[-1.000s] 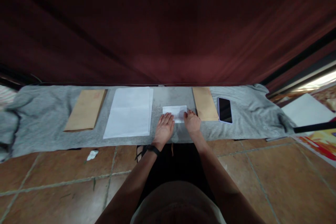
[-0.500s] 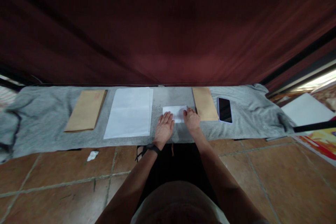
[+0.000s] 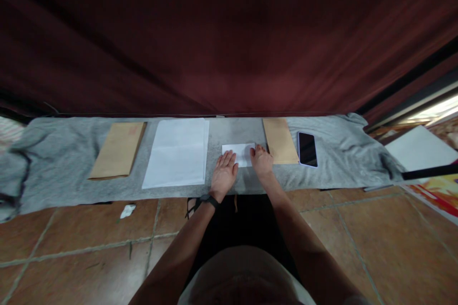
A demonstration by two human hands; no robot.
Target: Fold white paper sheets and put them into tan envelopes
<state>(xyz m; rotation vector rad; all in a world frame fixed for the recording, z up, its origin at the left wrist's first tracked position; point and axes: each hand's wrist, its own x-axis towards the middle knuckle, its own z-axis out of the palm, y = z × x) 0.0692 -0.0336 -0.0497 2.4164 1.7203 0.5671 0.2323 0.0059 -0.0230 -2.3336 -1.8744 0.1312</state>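
A small folded white paper (image 3: 243,154) lies flat on the grey cloth (image 3: 246,128). My left hand (image 3: 223,174) rests palm down on the paper's left end, its fingers stretched out. At the right end my right hand (image 3: 262,162) touches the paper with fingers bent; whether they pinch it cannot be made out. Just right of that hand lies a brown envelope (image 3: 282,143). Left of my left hand is a stack of large white sheets (image 3: 176,152).
A thicker stack of brown envelopes (image 3: 118,150) lies on the left part of the cloth. A phone (image 3: 307,149) lies right of the single envelope. Behind the narrow table hangs a dark red curtain (image 3: 229,57). A white board (image 3: 421,152) stands at the far right.
The fingers of my left hand have drawn slightly closer together on the paper. Otherwise only a slight shift of the view shows.
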